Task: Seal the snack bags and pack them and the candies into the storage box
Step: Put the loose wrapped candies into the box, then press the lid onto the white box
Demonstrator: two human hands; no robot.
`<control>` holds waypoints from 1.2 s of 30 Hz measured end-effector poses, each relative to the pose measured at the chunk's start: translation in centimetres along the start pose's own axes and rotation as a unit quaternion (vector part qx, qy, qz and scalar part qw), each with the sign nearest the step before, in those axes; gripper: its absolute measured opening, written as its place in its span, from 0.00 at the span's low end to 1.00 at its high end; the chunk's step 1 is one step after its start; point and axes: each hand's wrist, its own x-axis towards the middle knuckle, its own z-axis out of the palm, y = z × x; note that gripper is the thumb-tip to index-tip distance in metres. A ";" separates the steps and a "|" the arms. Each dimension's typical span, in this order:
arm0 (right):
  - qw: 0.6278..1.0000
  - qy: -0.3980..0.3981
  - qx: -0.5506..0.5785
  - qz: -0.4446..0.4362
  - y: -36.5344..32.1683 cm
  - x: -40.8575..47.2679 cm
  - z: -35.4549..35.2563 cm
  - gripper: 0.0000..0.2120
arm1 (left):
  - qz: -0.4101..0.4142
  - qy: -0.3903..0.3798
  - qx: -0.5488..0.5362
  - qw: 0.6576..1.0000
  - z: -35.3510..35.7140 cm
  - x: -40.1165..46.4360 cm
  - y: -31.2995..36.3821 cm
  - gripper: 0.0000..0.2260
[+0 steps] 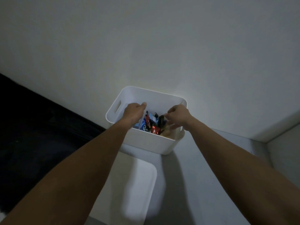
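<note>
The white storage box [146, 143] sits at the centre of the frame on the pale table [227, 146], snack bags [150, 123] inside. My left hand [134, 112] reaches in, fingers curled (what they hold, I cannot tell). My right hand [177, 116] hovers over the right end, fingers loosely bent, gripping nothing visible. A white lid [139, 190] lies lower down.

Inside the storage box [151, 97], the left hand [134, 112] covered the left part of the snack bags [148, 123], and their print was too dim and small to read. The right hand [177, 116] hid the box's right handle, and whether its fingers pinched a wrapper could not be told. Below the box, the white lid [139, 189] was blurred.
</note>
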 end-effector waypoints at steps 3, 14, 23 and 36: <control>1.000 -0.017 -0.002 -0.008 -0.4 -1.3 -0.2 0.07 | 0.002 -0.015 -0.048 0.999 -1.6 -0.9 -0.6 0.17; 0.973 -0.200 -0.097 0.064 1.5 -7.5 4.8 0.10 | -0.174 -0.240 0.151 0.943 -7.5 -5.3 -8.6 0.10; 0.956 -0.224 -0.107 0.154 8.6 -10.7 14.1 0.19 | -0.165 -0.070 0.308 0.934 -9.7 -7.5 -18.0 0.26; 0.978 -0.059 -0.045 0.197 11.5 -12.3 18.8 0.19 | -0.237 -0.042 0.274 0.931 -11.0 -9.2 -23.5 0.27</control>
